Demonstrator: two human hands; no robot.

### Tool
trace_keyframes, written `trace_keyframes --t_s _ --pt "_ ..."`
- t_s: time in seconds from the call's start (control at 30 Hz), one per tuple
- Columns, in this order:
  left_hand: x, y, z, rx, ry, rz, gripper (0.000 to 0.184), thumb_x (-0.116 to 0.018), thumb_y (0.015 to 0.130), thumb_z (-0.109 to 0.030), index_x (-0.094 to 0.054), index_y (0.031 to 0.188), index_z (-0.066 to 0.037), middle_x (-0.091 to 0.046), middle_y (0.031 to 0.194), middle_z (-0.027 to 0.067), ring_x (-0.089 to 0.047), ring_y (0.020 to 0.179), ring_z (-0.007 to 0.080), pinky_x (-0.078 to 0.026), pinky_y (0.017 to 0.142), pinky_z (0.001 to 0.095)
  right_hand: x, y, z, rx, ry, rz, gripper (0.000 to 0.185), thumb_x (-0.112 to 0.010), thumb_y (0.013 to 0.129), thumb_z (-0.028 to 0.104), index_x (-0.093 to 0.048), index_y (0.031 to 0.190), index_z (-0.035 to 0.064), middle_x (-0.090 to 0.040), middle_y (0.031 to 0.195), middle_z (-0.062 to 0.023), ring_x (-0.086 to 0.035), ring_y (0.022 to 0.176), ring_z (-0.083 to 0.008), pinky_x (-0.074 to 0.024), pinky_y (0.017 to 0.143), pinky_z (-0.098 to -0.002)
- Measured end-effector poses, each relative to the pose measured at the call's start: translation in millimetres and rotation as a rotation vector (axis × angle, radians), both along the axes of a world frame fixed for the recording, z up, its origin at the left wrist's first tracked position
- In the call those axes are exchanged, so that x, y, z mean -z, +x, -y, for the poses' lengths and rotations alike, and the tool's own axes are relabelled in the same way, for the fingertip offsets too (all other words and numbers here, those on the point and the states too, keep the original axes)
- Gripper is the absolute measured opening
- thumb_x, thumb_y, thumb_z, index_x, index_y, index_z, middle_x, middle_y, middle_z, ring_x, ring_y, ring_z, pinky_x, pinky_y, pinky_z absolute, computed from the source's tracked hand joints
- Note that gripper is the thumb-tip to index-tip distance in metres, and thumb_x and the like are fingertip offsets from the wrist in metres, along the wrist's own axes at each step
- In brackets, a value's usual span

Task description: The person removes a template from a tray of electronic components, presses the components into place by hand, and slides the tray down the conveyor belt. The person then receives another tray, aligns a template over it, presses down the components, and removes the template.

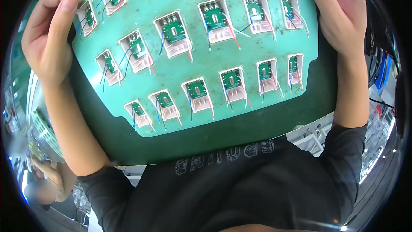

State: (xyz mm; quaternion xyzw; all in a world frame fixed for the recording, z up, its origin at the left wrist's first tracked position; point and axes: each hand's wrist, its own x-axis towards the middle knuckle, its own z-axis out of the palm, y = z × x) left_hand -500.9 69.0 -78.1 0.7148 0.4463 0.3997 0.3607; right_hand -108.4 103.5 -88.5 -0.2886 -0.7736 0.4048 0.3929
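Observation:
A light green tray-like board (257,48) with rounded, notched corners is held up by its two sides. Set into it in rows are several white plastic housings (185,48). Each one seen whole contains a small green circuit board (215,18) with blue, black, red and white wires (234,34) hanging out. My left hand (49,34) is closed on the board's left edge, thumb on the near face. At the upper right edge my right hand (341,10) grips it the same way; some fingertips are out of sight behind it.
Below the board lies a dark green work surface (206,135), close to my black shirt (240,189). Another person (47,184) is at the lower left, near a light green slatted rack (46,133). Blue items (383,72) hang at the right.

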Motion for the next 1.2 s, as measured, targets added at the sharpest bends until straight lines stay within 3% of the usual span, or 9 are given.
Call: trace_keyframes --t_s 0.07,0.17,0.73,0.9,1.03,1.1,1.17,1.2 --pt "1.7 2.8 -2.0 -0.015 0.002 0.042 0.022 -0.067 0.093 -0.01 -0.067 0.107 0.008 -0.068 0.117 0.0214 -0.063 0.105 0.0237 -0.047 0.095 0.0337 0.4 5.8 -6.0 -0.028 0.035 0.024 0.034 -0.057 0.099 0.005 -0.056 0.13 -0.008 -0.064 0.123 -0.0127 -0.061 0.11 -0.0141 -0.0481 0.095 -0.0277" --pt "3.1 0.5 -3.6 0.018 0.073 -0.02 0.015 -0.054 0.101 -0.005 -0.064 0.102 0.007 -0.068 0.12 0.0235 -0.063 0.105 0.0217 -0.047 0.097 0.0335 -0.4 4.5 -2.6 -0.001 0.012 0.026 0.033 -0.057 0.099 0.005 -0.056 0.13 -0.008 -0.064 0.123 -0.0124 -0.061 0.111 -0.0141 -0.048 0.095 -0.0279" --pt "5.7 -7.9 -4.5 -0.017 0.042 -0.036 0.017 -0.058 0.099 -0.007 -0.065 0.103 0.008 -0.066 0.121 0.027 -0.062 0.11 0.0264 -0.042 0.103 0.0384 -5.1 2.7 -0.4 -0.038 0.028 -0.066 0.03 -0.061 0.098 0.006 -0.06 0.125 -0.0067 -0.068 0.113 -0.0094 -0.062 0.103 -0.0106 -0.049 0.09 -0.0257" --pt "5.2 -5.7 -4.0 -0.007 0.025 -0.007 0.015 -0.056 0.099 -0.007 -0.063 0.1 0.007 -0.066 0.121 0.0281 -0.061 0.111 0.0266 -0.042 0.103 0.0385 7.0 11.5 -17.1 0.017 0.389 0.1 0.029 -0.065 0.095 0.008 -0.062 0.12 -0.007 -0.069 0.107 -0.0114 -0.064 0.1 -0.0147 -0.0493 0.09 -0.0284" --pt "2.8 -2.1 -2.7 -0.01 0.036 -0.03 0.014 -0.055 0.099 -0.006 -0.062 0.097 0.006 -0.065 0.12 0.0284 -0.061 0.111 0.026 -0.042 0.104 0.0388 5.2 11.6 -14.3 0.081 0.419 0.152 0.029 -0.068 0.092 0.009 -0.064 0.117 -0.0061 -0.069 0.104 -0.0132 -0.065 0.099 -0.0198 -0.0498 0.09 -0.0306" --pt "-1.7 2.1 -1.9 -0.001 0.049 -0.072 0.011 -0.056 0.097 -0.004 -0.062 0.096 0.005 -0.066 0.119 0.0252 -0.061 0.103 0.0214 -0.045 0.096 0.0346 -3.2 9.7 -6.5 0.145 0.332 0.224 0.026 -0.07 0.091 0.009 -0.067 0.112 -0.0043 -0.069 0.102 -0.0134 -0.066 0.099 -0.0221 -0.05 0.09 -0.0317" --pt "-7.0 7.2 -0.5 0.013 -0.008 -0.02 0.007 -0.058 0.095 -0.002 -0.062 0.094 0.004 -0.067 0.115 0.0205 -0.06 0.094 0.0172 -0.048 0.086 0.0307 -23.5 3.0 7.5 0.198 0.126 0.289 0.03 -0.067 0.094 0.011 -0.066 0.121 -0.0025 -0.071 0.116 -0.0146 -0.068 0.106 -0.0244 -0.0499 0.095 -0.0341" --pt "-10.2 10.7 1.5 0.009 -0.047 0.026 0.005 -0.059 0.093 0.0 -0.063 0.093 0.003 -0.067 0.112 0.0176 -0.06 0.089 0.0152 -0.049 0.081 0.029 -18.6 0.5 0.0 0.222 0.237 0.255 0.028 -0.071 0.089 0.016 -0.069 0.112 0.0009 -0.072 0.103 -0.0152 -0.07 0.095 -0.0299 -0.0529 0.084 -0.0381"
